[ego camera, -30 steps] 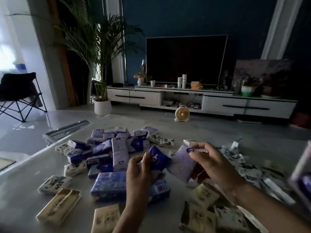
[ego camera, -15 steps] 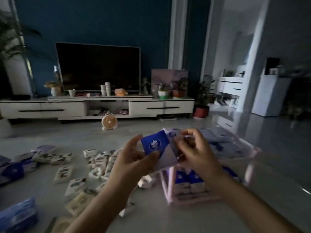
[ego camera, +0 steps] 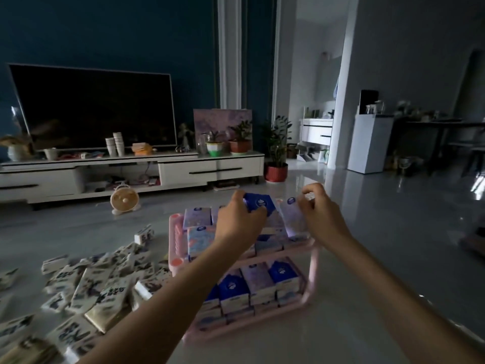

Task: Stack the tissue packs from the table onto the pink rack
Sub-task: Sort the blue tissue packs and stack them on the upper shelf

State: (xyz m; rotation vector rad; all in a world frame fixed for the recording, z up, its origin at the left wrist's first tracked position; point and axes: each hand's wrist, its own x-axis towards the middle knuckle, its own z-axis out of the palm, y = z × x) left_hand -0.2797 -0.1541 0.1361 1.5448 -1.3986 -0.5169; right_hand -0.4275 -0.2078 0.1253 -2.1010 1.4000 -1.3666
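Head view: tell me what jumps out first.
Two hands reach over the pink rack at centre: the left hand grips a dark blue tissue pack, the right hand a pale lilac one. A heap of white packs sprawls across the table to the left.

Over the pink rack (ego camera: pixel 178 240), the left hand (ego camera: pixel 237 222) is gripping a dark blue tissue pack (ego camera: pixel 258 202) while the right hand (ego camera: pixel 321 219) is pinching a pale lilac tissue pack (ego camera: pixel 292 219). White packs (ego camera: pixel 99 282) are lying scattered on the bench (ego camera: pixel 341 332).
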